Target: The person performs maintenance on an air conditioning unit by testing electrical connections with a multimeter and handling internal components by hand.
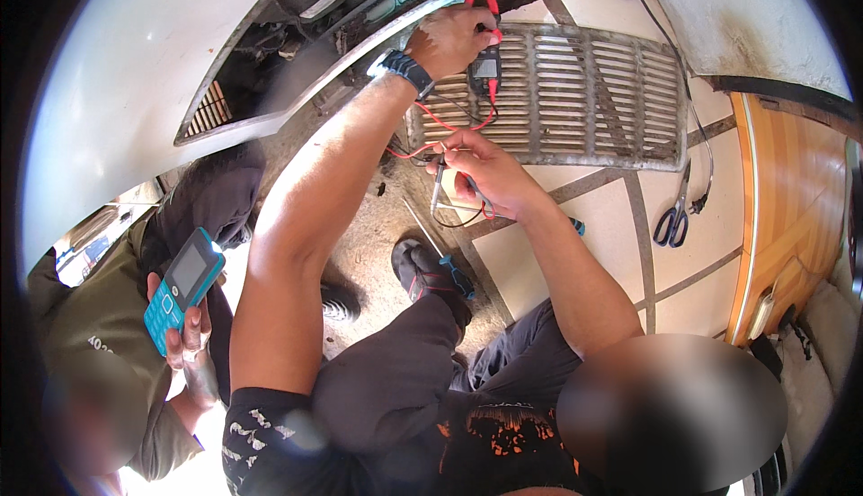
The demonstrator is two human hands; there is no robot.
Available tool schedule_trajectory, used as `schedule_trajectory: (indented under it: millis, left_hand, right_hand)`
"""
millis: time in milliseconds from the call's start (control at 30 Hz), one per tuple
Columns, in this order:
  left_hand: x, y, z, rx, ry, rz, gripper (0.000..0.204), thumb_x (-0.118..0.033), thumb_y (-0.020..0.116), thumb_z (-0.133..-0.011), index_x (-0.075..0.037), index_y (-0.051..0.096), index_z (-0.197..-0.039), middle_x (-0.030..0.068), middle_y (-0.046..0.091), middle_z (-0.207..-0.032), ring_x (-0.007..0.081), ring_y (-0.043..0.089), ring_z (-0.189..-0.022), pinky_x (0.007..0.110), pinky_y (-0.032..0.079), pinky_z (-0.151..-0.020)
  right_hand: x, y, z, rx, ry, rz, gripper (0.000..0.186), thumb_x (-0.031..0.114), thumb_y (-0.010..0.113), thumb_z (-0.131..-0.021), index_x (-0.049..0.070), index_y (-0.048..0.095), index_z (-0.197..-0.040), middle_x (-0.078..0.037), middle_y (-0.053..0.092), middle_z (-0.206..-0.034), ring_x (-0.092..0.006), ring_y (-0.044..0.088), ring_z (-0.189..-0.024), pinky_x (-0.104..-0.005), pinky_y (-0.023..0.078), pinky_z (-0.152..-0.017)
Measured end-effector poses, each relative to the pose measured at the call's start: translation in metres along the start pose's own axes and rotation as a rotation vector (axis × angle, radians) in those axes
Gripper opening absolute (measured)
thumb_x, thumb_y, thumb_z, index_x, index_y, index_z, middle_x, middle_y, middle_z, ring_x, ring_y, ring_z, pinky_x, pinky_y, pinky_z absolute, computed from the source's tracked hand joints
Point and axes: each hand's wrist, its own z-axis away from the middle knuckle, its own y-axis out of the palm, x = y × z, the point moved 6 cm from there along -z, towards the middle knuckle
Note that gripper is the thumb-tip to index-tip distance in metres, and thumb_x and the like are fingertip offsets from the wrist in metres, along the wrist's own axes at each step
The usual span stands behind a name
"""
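My left hand (448, 41) grips a black and red clamp meter (484, 70) near the top centre, over a slatted metal grille (625, 101) and below the dark opening of a white appliance body (135, 65). Red and black test leads (463, 126) run down from the meter. My right hand (487, 172), below it, has its fingers closed round the test probes (438, 186), with the leads looped beneath.
A co-worker (108, 334) at lower left holds a turquoise keypad phone (182, 285). A screwdriver (454, 271) lies by my foot; scissors (672, 222) and a plugged cable (699, 198) lie on the tiles (593, 244). A wooden panel (782, 217) stands at right.
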Motion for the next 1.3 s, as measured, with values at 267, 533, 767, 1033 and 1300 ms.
schedule_trajectory:
  millis: [267, 533, 767, 1033, 1300]
  left_hand:
    - [-0.002, 0.001, 0.013, -0.033, -0.015, -0.008, 0.031, -0.027, 0.068, -0.091, -0.012, 0.064, -0.118, 0.0148, 0.066, -0.102, 0.0354, 0.066, -0.088, 0.045, 0.054, -0.076]
    - [-0.01, -0.002, 0.032, -0.024, -0.097, 0.057, 0.04, -0.025, 0.066, -0.091, -0.013, 0.058, -0.128, 0.019, 0.06, -0.117, 0.0407, 0.064, -0.096, 0.048, 0.053, -0.081]
    - [-0.014, -0.007, 0.054, -0.023, -0.13, 0.087, 0.035, -0.02, 0.067, -0.09, -0.009, 0.062, -0.123, 0.0174, 0.062, -0.112, 0.0337, 0.069, -0.087, 0.043, 0.056, -0.074]
    - [-0.027, -0.021, 0.107, 0.005, -0.476, 0.331, 0.026, -0.019, 0.061, -0.098, -0.004, 0.064, -0.12, 0.0109, 0.065, -0.098, 0.0175, 0.068, -0.084, 0.032, 0.059, -0.067]
    - [-0.05, 0.005, 0.182, 0.08, -0.603, 1.097, 0.031, -0.027, 0.046, -0.107, -0.007, 0.05, -0.131, 0.0015, 0.065, -0.095, 0.0104, 0.065, -0.084, 0.025, 0.052, -0.073]
  right_hand:
    - [0.002, 0.0, 0.0, -0.012, 0.007, -0.024, 0.016, 0.014, 0.053, -0.101, 0.006, 0.054, -0.115, -0.013, 0.07, -0.108, -0.0081, 0.053, -0.057, -0.0233, 0.043, -0.052]
    - [0.002, 0.002, -0.001, -0.019, -0.008, -0.05, 0.014, 0.013, 0.05, -0.102, 0.006, 0.053, -0.114, -0.016, 0.07, -0.109, -0.0083, 0.052, -0.055, -0.023, 0.042, -0.049]
    - [0.008, 0.003, 0.002, 0.018, -0.06, -0.015, 0.014, 0.013, 0.05, -0.102, 0.006, 0.053, -0.113, -0.013, 0.07, -0.103, -0.0069, 0.051, -0.054, -0.0237, 0.039, -0.047]
    - [0.02, 0.001, 0.007, -0.047, -0.215, -0.022, 0.014, 0.015, 0.05, -0.102, 0.005, 0.053, -0.111, -0.006, 0.061, -0.09, -0.0091, 0.052, -0.058, -0.0246, 0.04, -0.051]
    - [0.027, 0.012, 0.01, -0.046, -0.367, -0.127, 0.013, 0.014, 0.049, -0.102, 0.006, 0.056, -0.11, -0.002, 0.057, -0.084, -0.0077, 0.052, -0.061, -0.024, 0.041, -0.053]
